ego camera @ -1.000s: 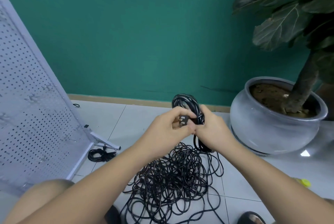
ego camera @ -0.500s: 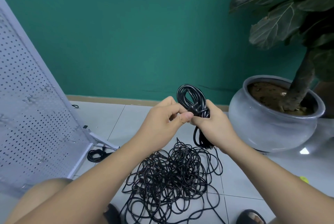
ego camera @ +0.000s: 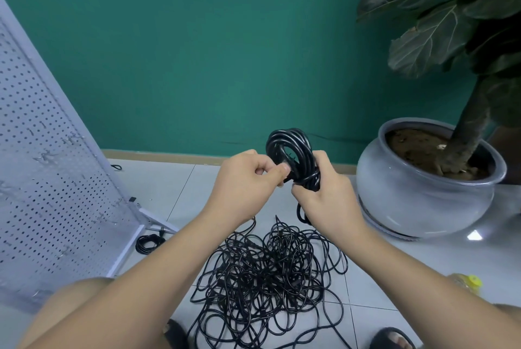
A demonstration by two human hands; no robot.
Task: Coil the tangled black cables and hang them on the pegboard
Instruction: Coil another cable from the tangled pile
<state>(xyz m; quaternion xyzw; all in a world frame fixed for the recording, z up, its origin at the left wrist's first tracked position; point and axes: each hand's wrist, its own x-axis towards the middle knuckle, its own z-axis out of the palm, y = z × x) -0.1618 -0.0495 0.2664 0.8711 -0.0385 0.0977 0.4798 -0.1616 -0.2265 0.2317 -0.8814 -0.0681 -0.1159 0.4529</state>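
Right hand [ego camera: 324, 202] grips the coil [ego camera: 290, 148], left hand [ego camera: 245, 182] seemingly pinches its end, between pegboard [ego camera: 42, 179] and pot [ego camera: 417, 202].

No text, label, brand, number or sign was legible anywhere in view. The pegboard [ego camera: 42, 179], the coiled cable [ego camera: 306, 151] and the grey plant pot [ego camera: 417, 207] showed no readable marking. The yellow-capped item [ego camera: 472, 282] on the floor at the right was too blurred to read.
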